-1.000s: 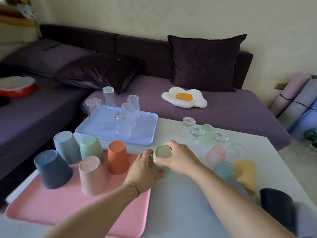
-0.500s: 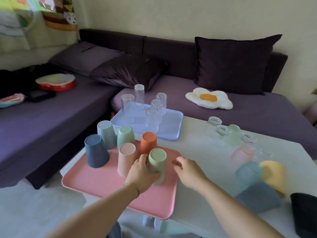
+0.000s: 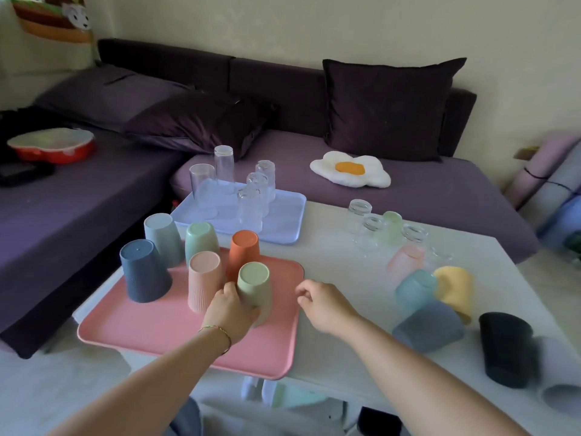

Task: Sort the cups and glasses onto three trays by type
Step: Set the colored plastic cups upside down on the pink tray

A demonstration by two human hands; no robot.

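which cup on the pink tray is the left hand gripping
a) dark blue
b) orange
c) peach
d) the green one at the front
d: the left hand curls round the lower side of the upside-down front green cup on the pink tray, while the right hand holds nothing.

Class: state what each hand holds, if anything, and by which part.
The left hand grips the upturned sage-green cup round its lower side wall, near the rim. The right hand holds nothing.

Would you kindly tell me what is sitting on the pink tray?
Six upside-down cups stand on the pink tray; the left hand grips the sage-green cup. Their insides are covered.
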